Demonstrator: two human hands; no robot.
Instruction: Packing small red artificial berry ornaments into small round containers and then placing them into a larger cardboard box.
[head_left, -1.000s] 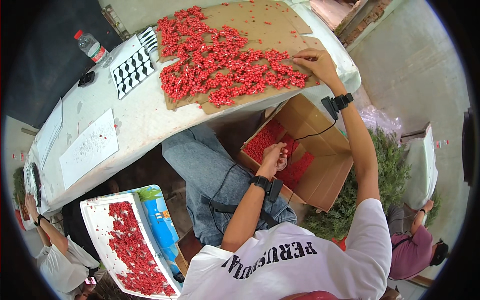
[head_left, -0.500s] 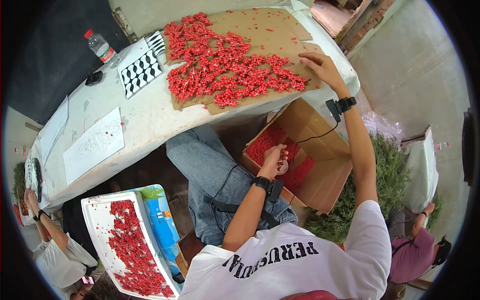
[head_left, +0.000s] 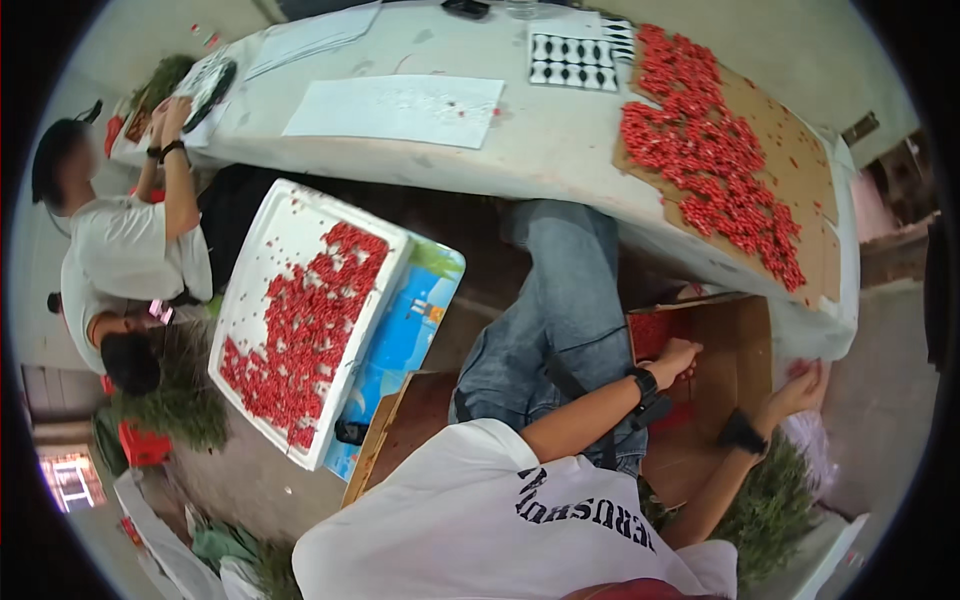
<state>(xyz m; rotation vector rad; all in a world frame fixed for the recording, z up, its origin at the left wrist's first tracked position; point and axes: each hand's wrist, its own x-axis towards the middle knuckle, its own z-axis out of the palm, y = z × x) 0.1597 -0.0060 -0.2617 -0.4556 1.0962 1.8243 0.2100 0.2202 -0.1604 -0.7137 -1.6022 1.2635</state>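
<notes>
My left hand [head_left: 672,364] is closed, with its fingers bunched above an open cardboard box [head_left: 742,350]. What it holds, if anything, is hidden. Red berries [head_left: 650,334] lie inside that box. Beyond the box, just below the table's near edge, my right hand [head_left: 792,396] hangs with its fingers bent; they are blurred, and I cannot see anything between them. Up on the table, bunches of red berries [head_left: 700,150] are spread over flat cardboard sheets [head_left: 815,160].
A white foam tray [head_left: 262,262] with many red berries [head_left: 315,330] stands left, beside a blue printed box [head_left: 408,325]. Paper [head_left: 370,108] and a black-and-white patterned sheet [head_left: 572,62] lie on the white-covered table [head_left: 430,40]. Greenery [head_left: 765,510] sits right. Another person [head_left: 140,235] works at far left.
My view has swung left, so the table and tray appear shifted right. My right hand has come off the berry bunches and down past the table edge. My left hand stays over the box.
</notes>
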